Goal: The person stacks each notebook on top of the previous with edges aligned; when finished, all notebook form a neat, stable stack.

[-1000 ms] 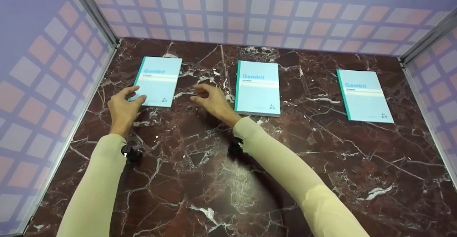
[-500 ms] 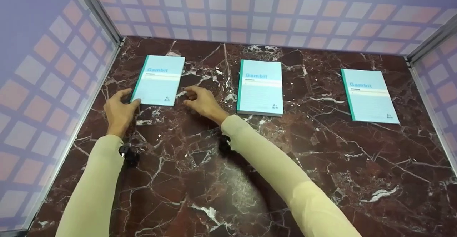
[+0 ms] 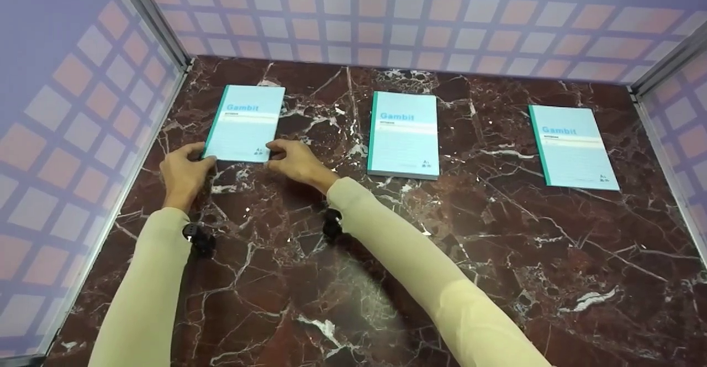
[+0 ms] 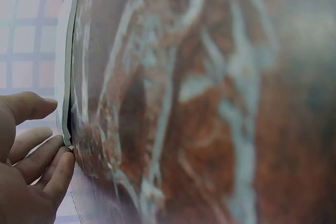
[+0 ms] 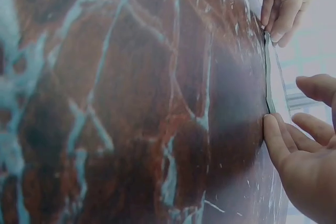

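Three light-blue "Gambit" notebooks with green spines lie in a row on a dark red marble surface. At the left notebook (image 3: 243, 124), my left hand (image 3: 185, 173) has its fingertips against the lower spine side, thumb by the bottom corner. Opposite it, my right hand (image 3: 298, 162) meets the lower right edge with its fingertips. Both wrist views show the notebook's thin edge (image 4: 71, 51) with fingers straight or slightly bent at it and the thumb held apart. This notebook looks thinner than the middle notebook (image 3: 403, 135).
The right notebook (image 3: 574, 147) lies slightly turned, well away from both hands. Purple panels with pink and white squares (image 3: 370, 30) border the marble tabletop (image 3: 265, 300) at the back and sides. Black wrist cameras (image 3: 199, 239) are strapped below both sleeves.
My right hand has moved left from between two notebooks to the left notebook's edge. My left hand has shifted slightly down toward its lower corner. The notebooks stay in place.
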A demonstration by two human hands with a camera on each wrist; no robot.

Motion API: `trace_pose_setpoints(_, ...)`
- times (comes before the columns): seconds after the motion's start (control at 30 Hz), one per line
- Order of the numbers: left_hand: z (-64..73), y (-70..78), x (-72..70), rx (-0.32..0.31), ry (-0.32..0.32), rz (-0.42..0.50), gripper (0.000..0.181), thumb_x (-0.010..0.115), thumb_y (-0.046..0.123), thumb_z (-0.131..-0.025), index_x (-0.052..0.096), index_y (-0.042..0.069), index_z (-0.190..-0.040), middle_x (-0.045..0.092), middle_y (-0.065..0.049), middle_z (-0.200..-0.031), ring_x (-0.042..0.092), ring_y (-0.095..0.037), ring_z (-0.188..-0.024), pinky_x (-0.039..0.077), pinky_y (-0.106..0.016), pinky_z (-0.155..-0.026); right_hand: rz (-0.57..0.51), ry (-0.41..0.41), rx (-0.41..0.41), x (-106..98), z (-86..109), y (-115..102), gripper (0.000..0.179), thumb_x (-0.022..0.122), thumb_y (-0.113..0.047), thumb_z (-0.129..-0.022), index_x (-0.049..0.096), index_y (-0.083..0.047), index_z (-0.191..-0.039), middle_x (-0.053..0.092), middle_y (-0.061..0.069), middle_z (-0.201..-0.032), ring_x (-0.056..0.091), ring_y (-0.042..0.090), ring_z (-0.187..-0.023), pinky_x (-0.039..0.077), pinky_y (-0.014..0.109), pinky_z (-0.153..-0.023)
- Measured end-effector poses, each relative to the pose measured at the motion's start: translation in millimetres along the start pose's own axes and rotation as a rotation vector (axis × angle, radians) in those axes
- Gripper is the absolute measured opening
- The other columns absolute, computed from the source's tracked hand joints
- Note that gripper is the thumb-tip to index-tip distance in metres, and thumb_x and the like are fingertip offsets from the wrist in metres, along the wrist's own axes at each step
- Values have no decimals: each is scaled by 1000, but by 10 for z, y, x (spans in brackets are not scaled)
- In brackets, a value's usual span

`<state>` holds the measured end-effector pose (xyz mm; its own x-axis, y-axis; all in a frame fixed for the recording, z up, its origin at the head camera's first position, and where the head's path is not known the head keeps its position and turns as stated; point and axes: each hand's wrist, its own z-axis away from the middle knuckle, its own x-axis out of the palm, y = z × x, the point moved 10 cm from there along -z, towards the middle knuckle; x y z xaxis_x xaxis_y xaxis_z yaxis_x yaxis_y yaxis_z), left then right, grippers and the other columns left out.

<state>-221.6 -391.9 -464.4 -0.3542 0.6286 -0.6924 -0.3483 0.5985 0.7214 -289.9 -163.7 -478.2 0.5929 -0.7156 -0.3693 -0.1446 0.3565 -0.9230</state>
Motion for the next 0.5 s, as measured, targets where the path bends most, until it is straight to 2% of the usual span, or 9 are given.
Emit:
trace_pose_setpoints(0.13,-13,-46,-10,-44,10,45,43,75,19,-98,71,5,-138,71,-18,-132,65,-33,-123,51,-42,-105,-15,-3,8,4,2,21,51,74,-4,-99,60,2,-147,68,20,-134,70,25,-114,57,20,-88)
trace_pose_setpoints(0.27,-7,-124,-25,-118,30,167,39,75,19,-99,74,8,-136,76,-8,-123,70,-14,-102,54,-24,-83,-8,36,31,-58,26,68,49,74,-7,-100,62,-2,-146,68,16,-136,70,22,-114,57,22,-88)
trace_pose_setpoints(0.37,9,-179,-8,-180,28,358,36,77,13,-98,74,5,-133,77,0,-106,68,-5,-88,56,-17,-75,-9,69,43,-114,46,98,46,74,-8,-100,64,-3,-145,69,13,-137,70,20,-114,57,22,-89)
trace_pose_setpoints(0.43,21,-195,20,-218,19,520,36,77,6,-97,73,0,-132,74,3,-96,70,-5,-84,58,-17,-76,-8,83,45,-142,55,107,44,74,-9,-100,65,-3,-143,69,12,-136,70,19,-113,57,22,-90)
trace_pose_setpoints(0.5,30,-192,59,-252,1,671,38,76,-2,-95,70,-5,-132,73,2,-93,72,-9,-81,61,-19,-77,-4,97,47,-170,65,112,43,75,-9,-100,67,-4,-141,70,12,-133,70,19,-112,56,23,-90)
